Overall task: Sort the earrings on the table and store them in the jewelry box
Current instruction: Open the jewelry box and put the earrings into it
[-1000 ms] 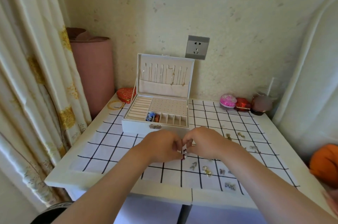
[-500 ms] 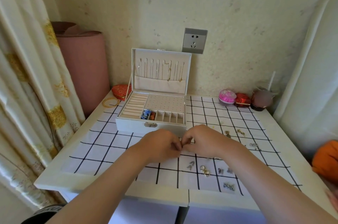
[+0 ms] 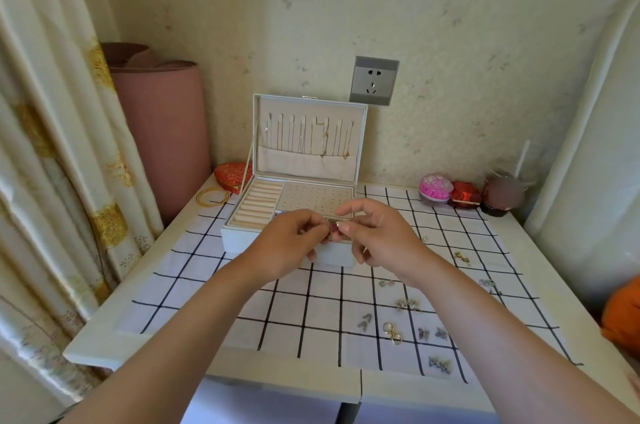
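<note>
Left hand (image 3: 291, 245) and right hand (image 3: 379, 240), fingers of both pinching one earring (image 3: 335, 226) between them, above the open jewelry box (image 3: 239, 238) front wall, loose earrings (image 3: 391, 331) on worktop (image 3: 104, 337)

The jewelry box (image 3: 237, 240) looks matt white outside (soft beige cloth lining). The earrings (image 3: 392, 333) glint like polished metal.

1. My left hand (image 3: 294, 243): bare, with the knuckles and back showing.
2. My left forearm (image 3: 180, 337): bare skin from the wrist down to the lower frame edge.
3. My right hand (image 3: 377, 236): bare, with the back and fingers showing.
4. My right forearm (image 3: 502, 337): bare from the wrist to the lower right corner.
</note>
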